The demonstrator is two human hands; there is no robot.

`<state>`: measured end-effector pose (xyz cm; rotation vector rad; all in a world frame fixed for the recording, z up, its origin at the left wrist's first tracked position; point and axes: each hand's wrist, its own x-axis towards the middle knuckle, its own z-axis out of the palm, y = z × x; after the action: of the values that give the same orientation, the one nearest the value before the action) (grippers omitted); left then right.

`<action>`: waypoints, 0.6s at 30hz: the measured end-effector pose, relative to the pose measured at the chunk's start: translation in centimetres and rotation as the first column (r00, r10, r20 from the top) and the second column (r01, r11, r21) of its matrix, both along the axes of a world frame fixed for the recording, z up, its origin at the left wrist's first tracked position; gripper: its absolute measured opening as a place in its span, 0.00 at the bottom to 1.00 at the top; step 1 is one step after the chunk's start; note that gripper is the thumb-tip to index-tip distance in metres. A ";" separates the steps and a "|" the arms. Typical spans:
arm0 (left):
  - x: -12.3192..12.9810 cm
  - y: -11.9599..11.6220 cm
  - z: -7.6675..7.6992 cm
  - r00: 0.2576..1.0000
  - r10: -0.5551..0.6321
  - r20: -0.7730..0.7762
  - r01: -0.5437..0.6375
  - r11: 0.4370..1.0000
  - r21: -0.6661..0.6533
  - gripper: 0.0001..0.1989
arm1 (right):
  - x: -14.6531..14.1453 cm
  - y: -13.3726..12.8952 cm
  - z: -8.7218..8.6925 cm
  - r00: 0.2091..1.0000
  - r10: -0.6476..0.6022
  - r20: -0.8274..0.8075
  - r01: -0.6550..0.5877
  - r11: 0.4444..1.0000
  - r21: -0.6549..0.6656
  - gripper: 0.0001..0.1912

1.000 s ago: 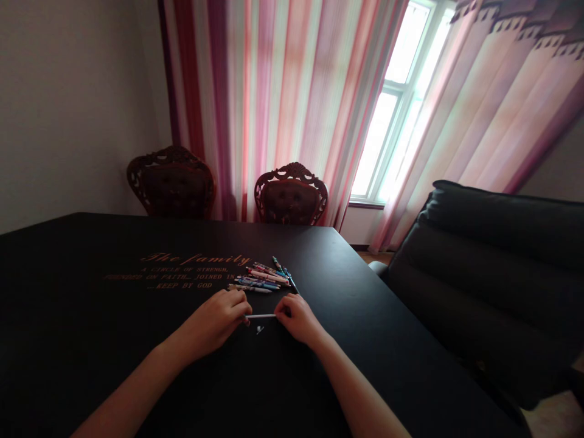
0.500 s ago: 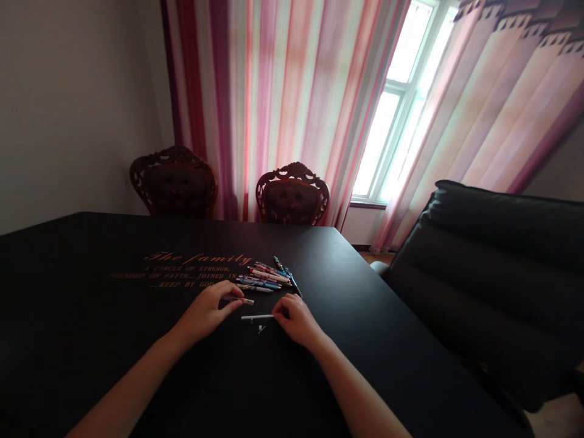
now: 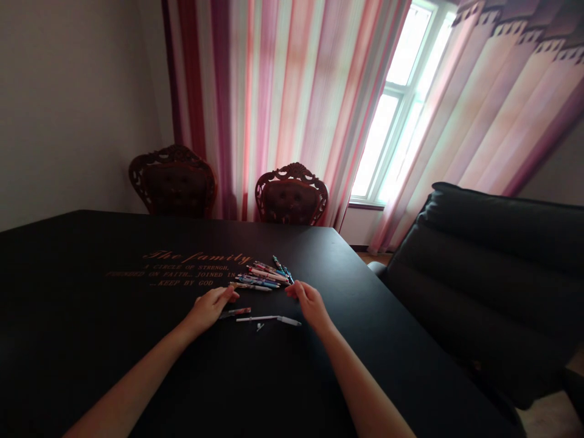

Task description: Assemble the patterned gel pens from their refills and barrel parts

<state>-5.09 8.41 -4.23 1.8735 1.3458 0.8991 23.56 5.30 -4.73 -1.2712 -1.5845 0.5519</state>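
Observation:
Several colourful pens (image 3: 264, 275) lie in a pile on the black table (image 3: 182, 377). My left hand (image 3: 212, 306) is at the left end of the pile, fingers together near the end of a grey-white pen (image 3: 258, 288); whether it grips anything is unclear. At the right end of the pile is my right hand (image 3: 308, 299), its fingertips close to the pens and partly hidden. Nearer me lie a reddish pen barrel (image 3: 236, 312), a thin white tube (image 3: 255, 318), a clear and white pen part (image 3: 289, 320) and small bits (image 3: 260, 327).
Gold lettering (image 3: 196, 257) is printed on the table left of the pens. Two carved chairs (image 3: 176, 182) stand at the far edge, before striped curtains (image 3: 283, 91). A dark padded recliner (image 3: 497, 274) is at the right, beyond the table edge.
My left hand has let go of the reddish barrel and moved up to the pile. My right hand has left the white tube and moved up and right; the clear part now lies uncovered.

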 end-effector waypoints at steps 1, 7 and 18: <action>-0.3 0.2 0.1 0.999 0.013 0.041 -0.012 1.000 -0.028 0.34 | 0.5 0.2 0.1 0.999 -0.024 -0.031 0.023 1.000 -0.011 0.33; -1.6 0.6 0.6 0.981 0.076 0.181 -0.055 0.992 -0.117 0.42 | 2.9 0.8 0.0 0.981 -0.189 -0.049 0.189 0.982 0.005 0.30; 0.3 -0.5 -0.1 0.985 -0.085 0.151 0.090 0.996 -0.024 0.38 | 1.4 1.0 -2.0 0.932 -0.229 0.281 0.231 0.973 0.024 0.13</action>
<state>-4.75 7.91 -4.36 1.7889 1.1712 0.9487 24.95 6.29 -6.74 -1.5722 -1.6325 0.2366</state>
